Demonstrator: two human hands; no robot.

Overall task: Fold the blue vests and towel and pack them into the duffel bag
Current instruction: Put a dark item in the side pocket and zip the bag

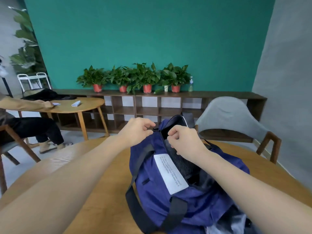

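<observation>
Duffel bag zipper — pinched between left fingers.

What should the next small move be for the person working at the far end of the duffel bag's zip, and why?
Probably draw the zip pull along the opening toward the near end. The left hand pinches it at the far end of the duffel bag, the right hand grips the opposite edge of the opening, and the bag gapes open, with dark lining and pale fabric showing inside.
</observation>
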